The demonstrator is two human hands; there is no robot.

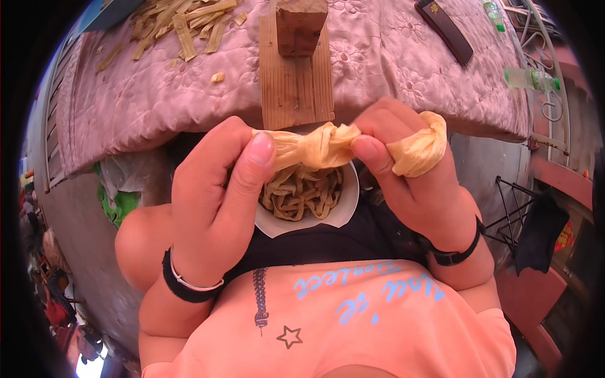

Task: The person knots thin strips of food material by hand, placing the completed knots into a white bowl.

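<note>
My left hand (215,182) pinches one end of a pliable, pale yellow strip (317,147) between thumb and forefinger. A crumpled knot sits in the strip between my two hands. My right hand (401,165) grips the other side of it by thumb and bent forefinger, and a loop of the strip bulges out past the knuckles. Just below, a white bowl (347,208) rests at my lap, partly hidden by my hands. Inside it lie many curled, brownish-yellow strips (302,196). I cannot tell what the strips are made of.
A pink quilted cloth (189,94) covers the table ahead. On it lie a wooden board (295,90) with a wooden block (301,28), a pile of dry yellow strips (184,23), and a dark slim case (444,30). Plastic bottles (531,79) are at right, beside a folding stool (539,227).
</note>
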